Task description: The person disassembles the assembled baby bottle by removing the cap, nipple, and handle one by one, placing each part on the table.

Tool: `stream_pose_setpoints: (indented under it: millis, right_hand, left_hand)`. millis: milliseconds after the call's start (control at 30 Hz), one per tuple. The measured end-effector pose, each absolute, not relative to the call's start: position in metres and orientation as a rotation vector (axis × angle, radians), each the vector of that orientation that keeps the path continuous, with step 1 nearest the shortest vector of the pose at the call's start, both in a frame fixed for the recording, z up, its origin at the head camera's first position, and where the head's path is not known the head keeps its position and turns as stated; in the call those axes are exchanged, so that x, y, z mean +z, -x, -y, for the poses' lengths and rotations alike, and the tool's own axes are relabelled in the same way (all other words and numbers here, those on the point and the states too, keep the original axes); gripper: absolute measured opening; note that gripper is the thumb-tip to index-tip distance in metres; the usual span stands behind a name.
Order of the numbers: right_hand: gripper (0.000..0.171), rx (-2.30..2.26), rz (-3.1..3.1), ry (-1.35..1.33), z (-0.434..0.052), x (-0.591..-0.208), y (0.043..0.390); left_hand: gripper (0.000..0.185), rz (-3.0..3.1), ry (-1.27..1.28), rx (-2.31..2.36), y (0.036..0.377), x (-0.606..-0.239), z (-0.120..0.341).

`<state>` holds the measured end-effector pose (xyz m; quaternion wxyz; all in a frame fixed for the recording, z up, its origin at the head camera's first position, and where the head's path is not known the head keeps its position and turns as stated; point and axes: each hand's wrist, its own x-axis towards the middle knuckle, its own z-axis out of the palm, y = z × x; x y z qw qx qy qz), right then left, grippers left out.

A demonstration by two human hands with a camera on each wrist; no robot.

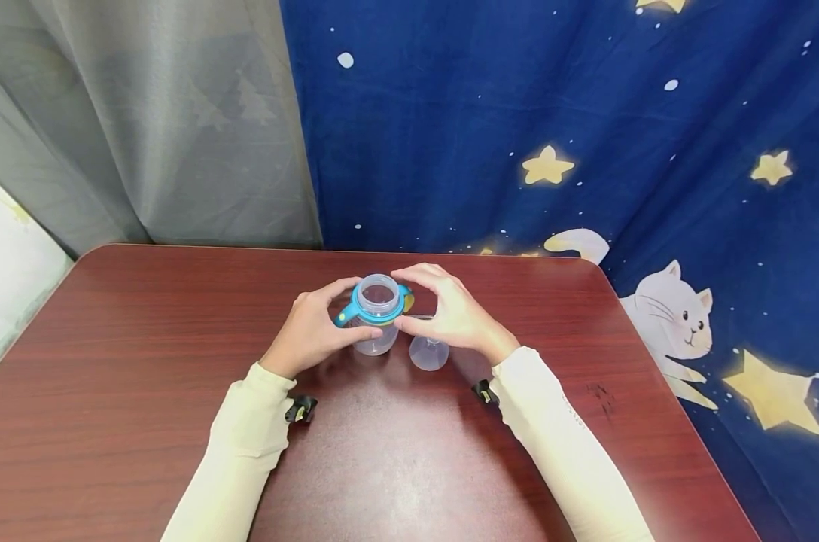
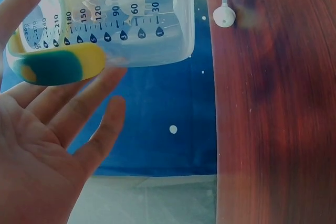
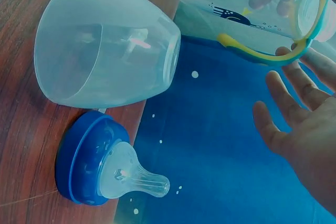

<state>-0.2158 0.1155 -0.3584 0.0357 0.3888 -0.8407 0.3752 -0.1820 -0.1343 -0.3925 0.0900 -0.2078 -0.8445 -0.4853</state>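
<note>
Head view has both hands up on the bottle, well in from the worktop's far edge and about midway between its left and right edges. The left hand [image 1: 311, 331] cups the clear baby bottle [image 1: 376, 320] from its side, thumb and fingers curled to the teal handle ring [image 1: 374, 312] at the neck. The right hand [image 1: 450, 312] comes in from the other side, fingertips pinching the ring's rim. So both hands are closed lightly on the same piece, and the mouth of the bottle stands open, no teat on it.

From the left wrist the bottle [image 2: 121, 19] shows its measuring scale, with the yellow and teal handle [image 2: 58, 66] lying against the fingers [image 2: 89, 103]; the palm looks loose, so the hold is by the fingertips. A sound way through this step, by the look of it, is to steady the body with the left and let the right seat or turn the ring squarely, no tilt, so it does not bind.

Just beside the bottle, under the right hand, lies the clear cap [image 3: 105, 51] on its side, and next to that the blue collar with its teat [image 3: 105, 166]. Those two are the only things close enough to get knocked; they could roll.

Room is generous: bare red-brown worktop [image 1: 145, 376] spreads toward the left, right and near edges, with rounded far corners and curtains beyond.
</note>
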Motion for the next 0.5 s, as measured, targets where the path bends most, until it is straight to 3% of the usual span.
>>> stream_pose_setpoints:
  millis: [500]
  right_hand:
    - [0.065,1.213,2.580,-1.221,-0.1081,-0.3621,0.2161]
  left_hand:
    - [0.076,2.518,0.644,-1.404,0.1812,-0.3908,0.1329]
